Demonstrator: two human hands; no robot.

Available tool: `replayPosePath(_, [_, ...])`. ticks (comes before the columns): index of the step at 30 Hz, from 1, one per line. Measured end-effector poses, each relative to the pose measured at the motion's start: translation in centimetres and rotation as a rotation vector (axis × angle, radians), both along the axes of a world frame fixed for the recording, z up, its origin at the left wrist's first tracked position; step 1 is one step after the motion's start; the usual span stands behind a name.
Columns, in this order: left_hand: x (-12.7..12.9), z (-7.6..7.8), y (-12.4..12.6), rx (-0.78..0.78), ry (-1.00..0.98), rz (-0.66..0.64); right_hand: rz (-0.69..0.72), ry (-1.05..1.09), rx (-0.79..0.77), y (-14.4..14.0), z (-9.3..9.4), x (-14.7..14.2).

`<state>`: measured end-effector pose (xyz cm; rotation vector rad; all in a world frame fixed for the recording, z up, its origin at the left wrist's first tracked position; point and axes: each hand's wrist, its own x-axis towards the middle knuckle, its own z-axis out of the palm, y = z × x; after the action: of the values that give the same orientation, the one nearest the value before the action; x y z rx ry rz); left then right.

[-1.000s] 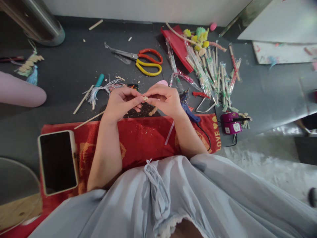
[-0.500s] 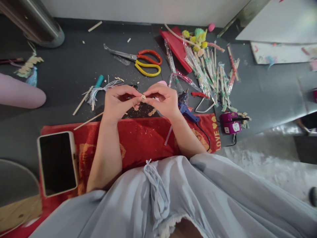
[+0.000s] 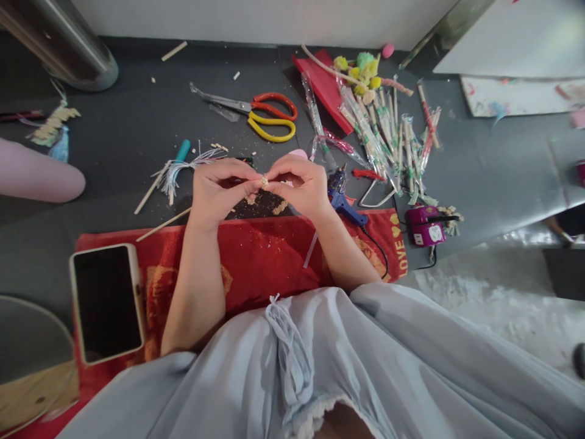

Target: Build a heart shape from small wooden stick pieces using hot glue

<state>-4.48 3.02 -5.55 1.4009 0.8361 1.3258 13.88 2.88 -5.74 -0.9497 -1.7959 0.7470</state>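
My left hand and my right hand meet fingertip to fingertip above the dark floor, both pinching one small pale wooden piece between them. Crumbs and short bits of wood lie on the floor right under the hands. A red cloth lies under my forearms. A blue glue gun rests just right of my right wrist.
Red and yellow scissors lie beyond the hands. A heap of wrapped sticks and pompoms lies at the right, with a purple power socket. A phone rests on the cloth at left. Another person's pink sleeve shows far left.
Both hands have lifted slightly away from me, still pinching the small piece; the fingers have shifted a little around it.
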Motion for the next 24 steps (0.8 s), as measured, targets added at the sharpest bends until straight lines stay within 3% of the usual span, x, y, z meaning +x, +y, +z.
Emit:
replayPosePath(10, [0.23,-0.02,-0.13,0.003,-0.029,0.001,-0.008,0.041,0.034,-0.08,0.05,-0.11])
replayPosePath(17, [0.55,-0.16,-0.22,-0.08,-0.041,0.01,-0.037,0.059,-0.079,-0.17,-0.48,-0.37])
replayPosePath(24, [0.44,-0.59,-0.11,-0.08,-0.051,0.012,-0.05,0.057,-0.061,-0.14,-0.66,-0.35])
